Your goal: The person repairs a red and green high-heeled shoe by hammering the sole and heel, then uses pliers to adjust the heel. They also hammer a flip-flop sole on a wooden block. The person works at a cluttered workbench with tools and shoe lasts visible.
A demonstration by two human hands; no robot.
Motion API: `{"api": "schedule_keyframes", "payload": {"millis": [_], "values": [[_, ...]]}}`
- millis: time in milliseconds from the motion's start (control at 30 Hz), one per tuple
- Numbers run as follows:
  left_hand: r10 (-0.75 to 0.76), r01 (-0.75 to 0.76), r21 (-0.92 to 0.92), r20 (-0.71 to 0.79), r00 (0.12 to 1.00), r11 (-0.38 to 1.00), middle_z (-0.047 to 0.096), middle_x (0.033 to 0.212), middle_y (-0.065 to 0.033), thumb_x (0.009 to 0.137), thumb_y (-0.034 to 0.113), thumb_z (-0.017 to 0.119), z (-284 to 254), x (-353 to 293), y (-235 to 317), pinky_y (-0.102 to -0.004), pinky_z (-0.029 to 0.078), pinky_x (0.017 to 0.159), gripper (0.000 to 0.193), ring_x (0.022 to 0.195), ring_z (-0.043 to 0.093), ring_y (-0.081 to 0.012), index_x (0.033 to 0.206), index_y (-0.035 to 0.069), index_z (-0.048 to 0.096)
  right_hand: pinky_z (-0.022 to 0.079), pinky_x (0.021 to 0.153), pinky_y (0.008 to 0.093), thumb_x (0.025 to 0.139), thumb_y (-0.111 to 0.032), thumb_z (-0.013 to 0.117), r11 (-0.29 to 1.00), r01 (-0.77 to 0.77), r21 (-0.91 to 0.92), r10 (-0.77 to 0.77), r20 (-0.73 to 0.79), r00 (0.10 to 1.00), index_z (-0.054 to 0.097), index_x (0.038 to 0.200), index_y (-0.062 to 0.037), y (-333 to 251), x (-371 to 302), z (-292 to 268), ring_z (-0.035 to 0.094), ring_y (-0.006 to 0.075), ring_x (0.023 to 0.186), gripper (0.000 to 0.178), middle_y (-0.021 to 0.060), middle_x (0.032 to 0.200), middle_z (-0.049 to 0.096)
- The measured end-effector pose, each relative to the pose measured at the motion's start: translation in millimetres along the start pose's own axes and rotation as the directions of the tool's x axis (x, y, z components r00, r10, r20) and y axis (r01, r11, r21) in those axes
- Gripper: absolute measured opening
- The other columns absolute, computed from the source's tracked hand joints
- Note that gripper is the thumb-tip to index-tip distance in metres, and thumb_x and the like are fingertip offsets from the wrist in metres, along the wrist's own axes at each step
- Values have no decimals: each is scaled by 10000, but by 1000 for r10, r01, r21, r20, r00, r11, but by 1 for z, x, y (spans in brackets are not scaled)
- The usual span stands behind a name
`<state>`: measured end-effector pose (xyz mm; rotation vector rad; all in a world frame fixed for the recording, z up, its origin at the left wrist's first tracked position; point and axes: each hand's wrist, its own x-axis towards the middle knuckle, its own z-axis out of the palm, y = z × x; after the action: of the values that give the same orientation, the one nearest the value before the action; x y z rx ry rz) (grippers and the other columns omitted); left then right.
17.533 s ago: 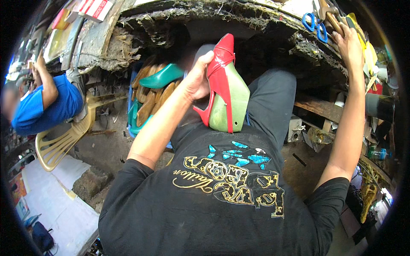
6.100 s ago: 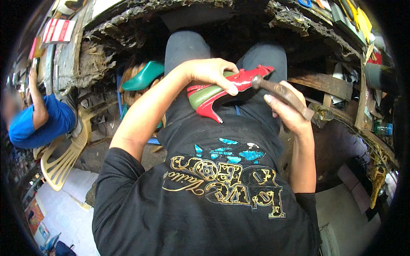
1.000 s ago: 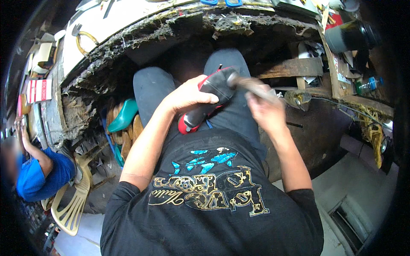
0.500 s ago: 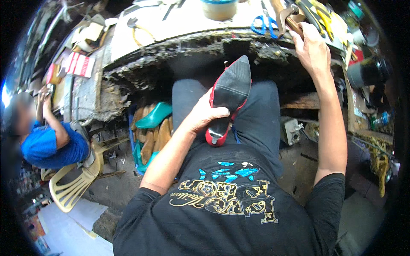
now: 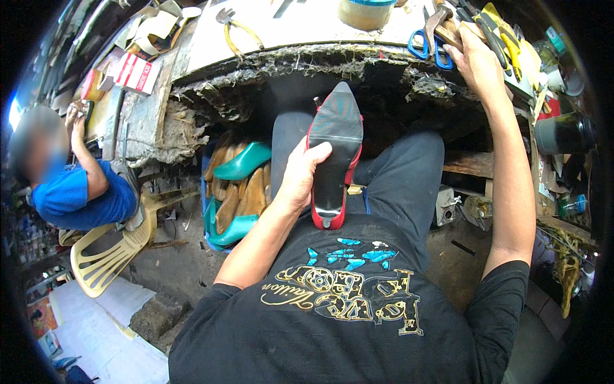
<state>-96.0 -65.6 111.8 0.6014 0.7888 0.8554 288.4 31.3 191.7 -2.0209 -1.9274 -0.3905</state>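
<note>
In my left hand, closed round its side, is a red pointed shoe with its black sole facing up. The thumb presses on the sole, and the toe points away toward the bench. The shoe is over my lap. At the far right, my right hand is closed on the wooden handle of a hammer at the bench. The hammer's curved metal head is just beyond a pair of blue-handled scissors. My fingers partly hide the handle.
Pliers and a lidded tub stand on the ragged-edged bench. Yellow-handled tools crowd its right end. Shoe lasts fill a crate left of my legs. A person in blue sits at left by a plastic chair.
The view has shifted, so the bench appears farther right. The hammer, still in my right hand, has moved leftward relative to the scissors. The shoe has turned straighter, toe away from me.
</note>
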Motion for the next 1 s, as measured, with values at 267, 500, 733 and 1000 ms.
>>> {"api": "schedule_keyframes", "payload": {"millis": [267, 500, 733, 1000], "values": [[63, -58, -175, 20, 998, 983, 690, 1277, -107, 1007, 327, 611, 12, -3, 31, -392, 525, 1035, 487, 1146, 678, -230, 1397, 40, 560, 545, 790, 379, 914, -170, 760, 843, -63, 535, 240, -270, 933, 636, 1084, 6, -63, -73, -41, 645, 286, 854, 274, 161, 987, 645], [121, -30, -539, 134, 984, 842, 582, 1439, -214, 1016, 544, 548, 51, 14, 54, -535, 429, 1140, 714, 1317, 577, -355, 1502, 28, 464, 578, 922, 534, 930, -681, 601, -715, -658, 237, -537, 417, 733, 408, 1520, -8, -173, -195, 10, 634, 397, 1225, 915, 264, 1381, 591], [133, 100, -415, 498, 857, 904, 598, 1439, -105, 1057, 427, 551, 62, 35, 75, -498, 451, 1092, 532, 1324, 563, -274, 1463, 85, 504, 562, 966, 625, 860, -599, 733, -809, -495, 317, -313, 480, 819, 316, 1570, -28, -164, -158, -39, 559, 482, 1308, 1002, 308, 1479, 489], [-140, -144, 482, 506, 851, 865, 665, 1324, -84, 1025, 245, 670, 17, 41, 31, -332, 480, 1060, 519, 1217, 611, -169, 1455, 7, 503, 594, 918, 583, 950, -419, 526, -485, 11, 874, 127, 58, 990, 421, 1452, 99, -88, -100, -127, 673, 413, 1099, 730, 300, 1301, 606]]}}
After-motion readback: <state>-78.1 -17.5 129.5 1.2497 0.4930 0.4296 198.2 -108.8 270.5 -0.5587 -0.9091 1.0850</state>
